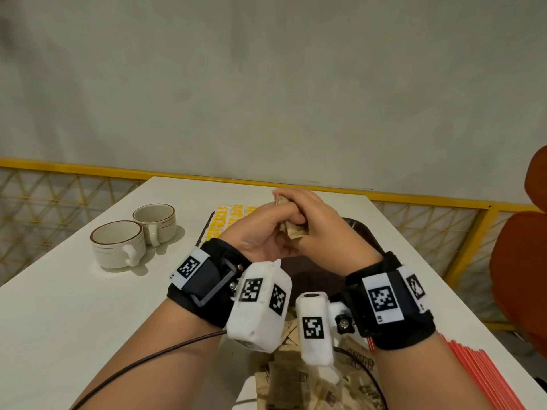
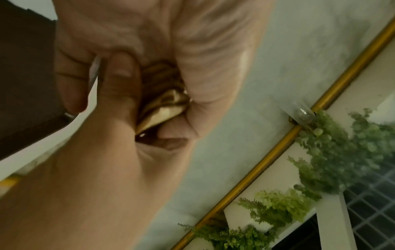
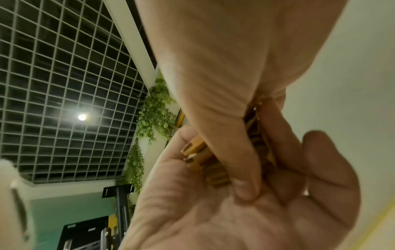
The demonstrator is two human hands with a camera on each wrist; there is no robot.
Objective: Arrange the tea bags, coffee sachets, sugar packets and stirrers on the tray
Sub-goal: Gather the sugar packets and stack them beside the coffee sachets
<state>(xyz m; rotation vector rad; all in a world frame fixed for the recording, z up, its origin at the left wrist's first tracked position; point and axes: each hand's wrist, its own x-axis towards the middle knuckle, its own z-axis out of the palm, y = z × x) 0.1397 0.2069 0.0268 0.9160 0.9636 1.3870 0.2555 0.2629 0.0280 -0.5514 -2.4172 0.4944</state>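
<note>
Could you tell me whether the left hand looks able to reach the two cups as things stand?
Probably not right away. The left hand and the right hand both grip a bundle of brown sachets above the tray. The cups stand unobstructed on the table to its left, but it would first have to let go.

Tray mostly hidden behind hands; stirrers cut off.

Pale wall, yellow railing, white table, orange chair.

café/dining area | white table w/ cups | hanging greenery | grid ceiling
</note>
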